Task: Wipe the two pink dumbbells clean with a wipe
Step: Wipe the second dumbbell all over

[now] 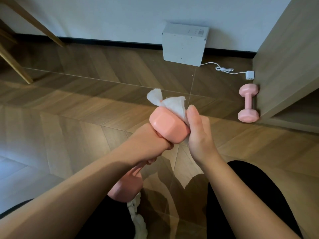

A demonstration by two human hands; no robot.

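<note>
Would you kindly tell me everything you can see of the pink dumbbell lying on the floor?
The pink dumbbell lies on its side on the wood-pattern floor at the right, close against a wooden cabinet base. Two faceted heads join a narrower round handle, all in a matte, rubbery-looking pink coating. The handle points roughly away from the camera. Only the floor, and perhaps the cabinet, touches it.

Open floor [82, 104] ahead; box [183, 45], cabinet [284, 57] and far dumbbell [248, 105] crowd the right.
</note>
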